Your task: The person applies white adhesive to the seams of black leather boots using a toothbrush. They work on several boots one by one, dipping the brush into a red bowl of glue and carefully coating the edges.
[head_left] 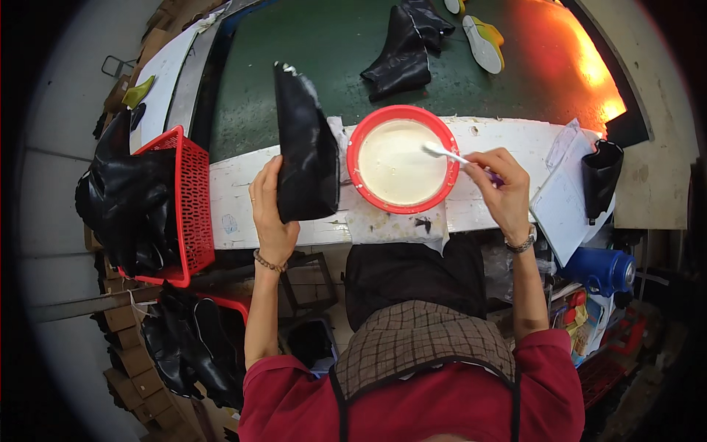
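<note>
My left hand [270,210] grips a black leather boot upper [305,147] by its lower edge, holding it upright over the white bench [236,191]. My right hand [501,184] holds a small brush [451,155] whose white bristles dip into the cream-coloured glue inside a red bowl [403,158]. The bowl stands on the bench just right of the boot upper. A stained cloth [394,225] lies under the bowl's near side.
A red basket [188,199] stuffed with black uppers sits at my left. More black uppers [405,44] and a yellow-soled shoe [484,40] lie on the green conveyor behind. Papers [563,206], a black piece [600,177] and a blue jug [600,269] are at right.
</note>
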